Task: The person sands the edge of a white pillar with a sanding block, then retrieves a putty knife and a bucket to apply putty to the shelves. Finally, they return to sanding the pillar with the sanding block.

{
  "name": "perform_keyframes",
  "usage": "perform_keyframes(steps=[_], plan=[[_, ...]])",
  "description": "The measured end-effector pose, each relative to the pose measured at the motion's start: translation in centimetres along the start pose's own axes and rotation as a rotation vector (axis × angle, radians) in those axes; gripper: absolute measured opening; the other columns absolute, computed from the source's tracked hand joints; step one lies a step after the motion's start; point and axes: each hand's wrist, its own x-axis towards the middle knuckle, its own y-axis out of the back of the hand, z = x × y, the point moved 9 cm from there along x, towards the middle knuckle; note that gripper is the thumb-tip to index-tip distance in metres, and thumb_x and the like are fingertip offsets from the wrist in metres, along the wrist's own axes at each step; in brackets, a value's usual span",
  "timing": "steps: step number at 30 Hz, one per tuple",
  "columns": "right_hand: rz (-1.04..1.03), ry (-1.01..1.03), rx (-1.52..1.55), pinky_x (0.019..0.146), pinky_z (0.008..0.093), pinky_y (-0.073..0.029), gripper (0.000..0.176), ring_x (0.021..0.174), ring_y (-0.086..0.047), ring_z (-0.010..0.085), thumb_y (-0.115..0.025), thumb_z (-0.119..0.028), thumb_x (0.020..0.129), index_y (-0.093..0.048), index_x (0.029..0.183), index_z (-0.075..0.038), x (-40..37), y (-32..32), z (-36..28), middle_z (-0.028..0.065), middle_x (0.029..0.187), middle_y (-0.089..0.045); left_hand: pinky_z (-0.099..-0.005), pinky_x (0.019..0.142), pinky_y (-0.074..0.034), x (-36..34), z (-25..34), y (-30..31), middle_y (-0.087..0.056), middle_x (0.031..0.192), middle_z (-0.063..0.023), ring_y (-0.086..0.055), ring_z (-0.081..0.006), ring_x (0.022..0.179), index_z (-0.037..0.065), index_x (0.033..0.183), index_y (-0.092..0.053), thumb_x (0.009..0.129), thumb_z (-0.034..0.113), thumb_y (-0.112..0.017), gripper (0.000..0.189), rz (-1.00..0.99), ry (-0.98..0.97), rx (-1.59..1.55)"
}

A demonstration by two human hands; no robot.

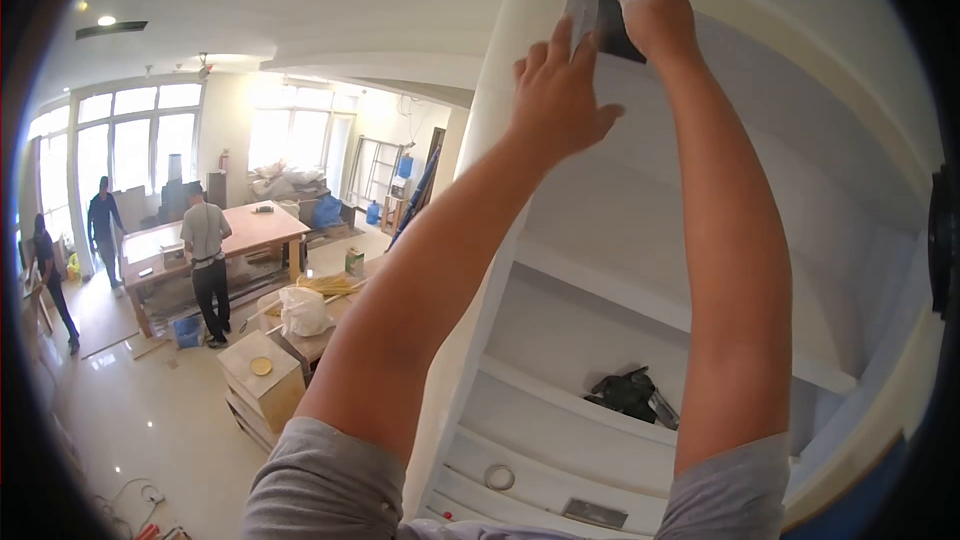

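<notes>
Both my arms reach up to the top of a tall white shelf unit (590, 260). My right hand (655, 15) grips the upper edge of a dark flat piece (620, 28) in the top left corner of the unit. Just left of that piece, my left hand (562, 90) is raised with its fingers spread, its fingertips at a grey surface beside the dark piece. Nothing shows in my left palm. Whether the left fingertips touch the dark piece cannot be told.
Lower shelves hold a black bundle (625, 393), a ring (499, 477) and a grey plate (594, 513). Left behind are a wooden box (262, 380), a white bag (303, 312), a long table (250, 225), a person (207, 250) beside it and two people farther left.
</notes>
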Motion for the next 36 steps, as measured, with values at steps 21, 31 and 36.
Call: perform_keyframes(steps=[21, 31, 36], plan=[[-0.262, -0.11, -0.741, 0.086, 0.0459, -0.05, 0.05, 0.105, -0.062, 0.0362, -0.05, -0.046, 0.097, -0.064, 0.11, 0.0, 8.8, -5.1, 2.9, 0.0186, 0.114, -0.067, -0.063, 0.115, -0.012, -10.4, -5.7, -2.4, -0.023, 0.155, -0.0215, -0.02, -0.0479, 0.143, 0.006, 0.116, -0.063, 0.085, 0.003, -0.054, 0.032, 0.053, 0.046, 0.081], [-0.196, -0.169, -0.739, 0.086, 0.046, -0.05, 0.054, 0.104, -0.063, 0.0376, -0.047, -0.048, 0.097, -0.067, 0.11, 0.0, 8.5, -5.2, 2.6, 0.0205, 0.114, -0.066, -0.0627, 0.115, -0.013, -10.7, -5.8, -1.9, -0.027, 0.154, -0.0214, -0.023, -0.0478, 0.142, 0.005, 0.107, -0.064, 0.083, 0.003, -0.056, 0.026, 0.089, 0.049, 0.025], [-0.15, -0.148, -0.768, 0.087, 0.0457, -0.05, 0.054, 0.105, -0.063, 0.0379, -0.048, -0.048, 0.096, -0.067, 0.109, 0.0, 9.8, -4.9, 3.4, 0.0205, 0.114, -0.067, -0.063, 0.115, -0.014, -10.8, -5.8, -2.2, -0.027, 0.154, -0.0219, -0.023, -0.0477, 0.142, 0.006, 0.106, -0.065, 0.083, 0.003, -0.056, 0.025, 0.047, 0.066, 0.036]])
